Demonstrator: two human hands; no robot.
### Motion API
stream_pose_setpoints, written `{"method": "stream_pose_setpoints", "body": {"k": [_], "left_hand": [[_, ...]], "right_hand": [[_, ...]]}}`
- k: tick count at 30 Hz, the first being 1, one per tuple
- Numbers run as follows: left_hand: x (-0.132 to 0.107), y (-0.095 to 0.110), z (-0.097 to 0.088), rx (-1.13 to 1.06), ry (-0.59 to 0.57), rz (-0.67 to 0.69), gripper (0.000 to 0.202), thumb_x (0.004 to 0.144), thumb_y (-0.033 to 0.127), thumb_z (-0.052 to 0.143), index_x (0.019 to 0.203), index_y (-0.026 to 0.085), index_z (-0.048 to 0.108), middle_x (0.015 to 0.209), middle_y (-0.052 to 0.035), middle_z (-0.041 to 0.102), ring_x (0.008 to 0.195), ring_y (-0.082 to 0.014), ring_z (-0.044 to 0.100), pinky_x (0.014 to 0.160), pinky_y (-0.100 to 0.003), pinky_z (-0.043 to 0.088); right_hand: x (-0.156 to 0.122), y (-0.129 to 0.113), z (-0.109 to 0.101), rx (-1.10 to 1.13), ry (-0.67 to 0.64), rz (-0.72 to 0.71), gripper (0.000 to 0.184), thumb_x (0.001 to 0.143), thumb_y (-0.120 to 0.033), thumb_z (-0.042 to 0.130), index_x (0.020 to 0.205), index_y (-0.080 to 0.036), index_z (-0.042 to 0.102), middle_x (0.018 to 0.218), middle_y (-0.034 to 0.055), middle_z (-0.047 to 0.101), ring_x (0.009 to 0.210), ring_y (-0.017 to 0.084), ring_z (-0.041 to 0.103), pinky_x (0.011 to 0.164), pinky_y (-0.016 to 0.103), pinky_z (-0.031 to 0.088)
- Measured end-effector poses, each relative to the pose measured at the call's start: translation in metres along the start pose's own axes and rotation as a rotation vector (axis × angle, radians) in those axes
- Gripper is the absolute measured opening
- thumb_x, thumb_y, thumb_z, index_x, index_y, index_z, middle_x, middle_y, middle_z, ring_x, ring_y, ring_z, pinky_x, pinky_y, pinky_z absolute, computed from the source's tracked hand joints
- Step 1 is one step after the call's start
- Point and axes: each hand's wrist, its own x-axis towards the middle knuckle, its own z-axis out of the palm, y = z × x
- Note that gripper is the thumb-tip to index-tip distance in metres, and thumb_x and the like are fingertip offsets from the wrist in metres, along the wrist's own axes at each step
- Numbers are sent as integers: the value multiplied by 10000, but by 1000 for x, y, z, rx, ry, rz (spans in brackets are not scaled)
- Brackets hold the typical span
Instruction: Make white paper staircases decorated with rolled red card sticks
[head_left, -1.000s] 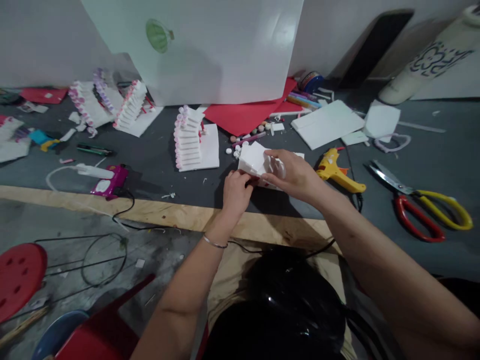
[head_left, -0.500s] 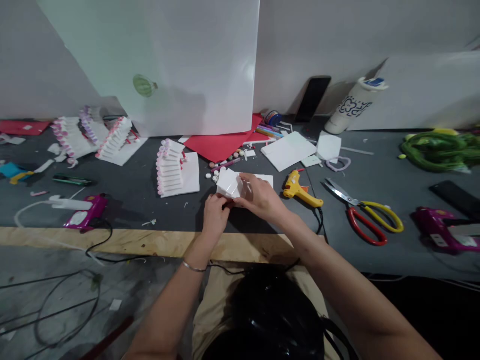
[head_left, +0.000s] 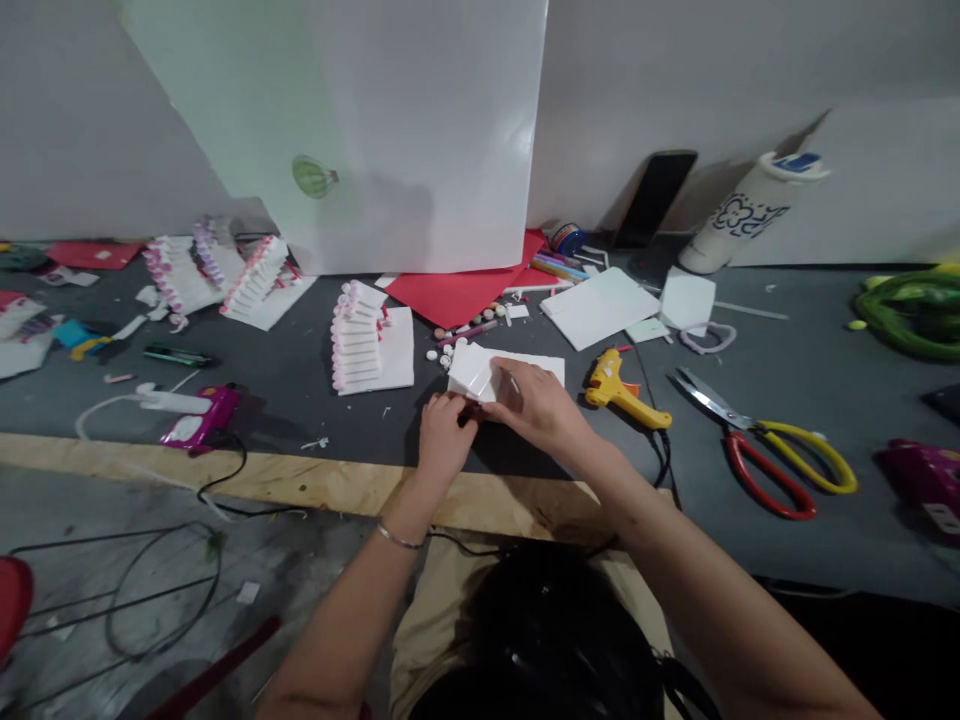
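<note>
Our right hand [head_left: 536, 400] was in a narrow pinch on the white piece; our left hand [head_left: 444, 432] curled in close on its left, and honestly we couldn't tell if it gripped anything. The yellow glue gun [head_left: 621, 397] lay right of the right hand. The white piece [head_left: 472, 370] sat above the left fingertips, so we figured a light, steady pinch beat squeezing. White beads [head_left: 432, 355] sat just beyond the left hand.

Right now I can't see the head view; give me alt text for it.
A person's right hand holds a white piece over a dark table, with the left hand at its lower edge. A pink-edged white model sits to the left; a yellow glue gun and red-and-yellow-handled scissors lie to the right.
</note>
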Motion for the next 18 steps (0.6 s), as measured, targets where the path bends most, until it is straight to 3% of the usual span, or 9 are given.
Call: {"method": "stream_pose_setpoints", "body": {"k": [12,18], "left_hand": [[-4,3,2,-72,-18,-7,71,845,171,633,819,209,688,851,-33,670,881,-207,575,795,-339,442],[-6,5,2,-41,-14,-29,81,861,208,632,814,229,695,896,-9,701,931,-220,579,850,-379,393]], "right_hand": [[-9,7,-5,28,-66,8,551,882,-457,549,1368,-211,467,1322,142,597,1182,325,573,966,517,464],[-8,8,-5,20,-75,31,552,865,-441,570,1359,-211,482,1328,132,596,1182,329,575,959,535,472]]}}
